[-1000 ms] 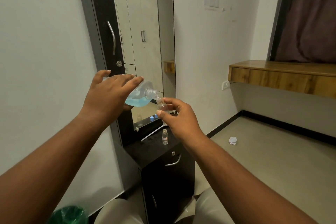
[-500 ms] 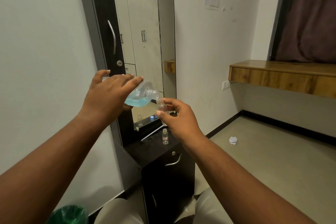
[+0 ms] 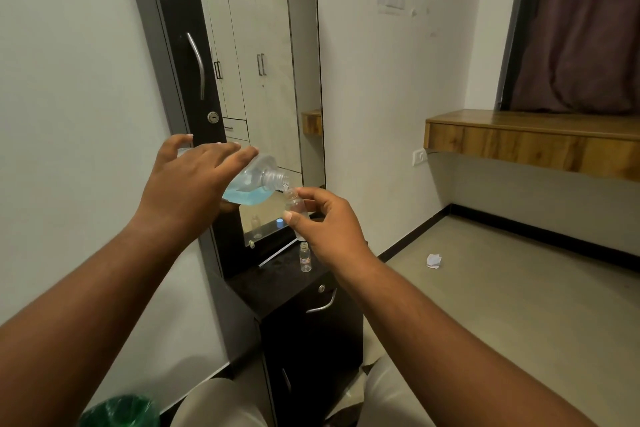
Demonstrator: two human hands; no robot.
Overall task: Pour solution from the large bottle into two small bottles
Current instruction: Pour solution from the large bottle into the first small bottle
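Left hand [image 3: 194,189]: my fingers grip the large bottle [image 3: 258,182], tilted.
Right hand [image 3: 330,224]: my fingers grip a small bottle [image 3: 294,206] at its mouth.
Below my right fingers: second small bottle [image 3: 304,256] upright on worktop [image 3: 277,282].

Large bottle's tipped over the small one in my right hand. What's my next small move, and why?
Probably tip the large bottle slightly further. Held in the left hand, its open neck sits at the mouth of the small bottle in the right hand, but the blue solution pools low in the body, short of the neck, and the small bottle looks nearly empty.

Cabinet top [image 3: 277,282] lies mostly bare — only 1 small bottle [image 3: 305,257] stands there, mirror [image 3: 263,87] blocking behind.
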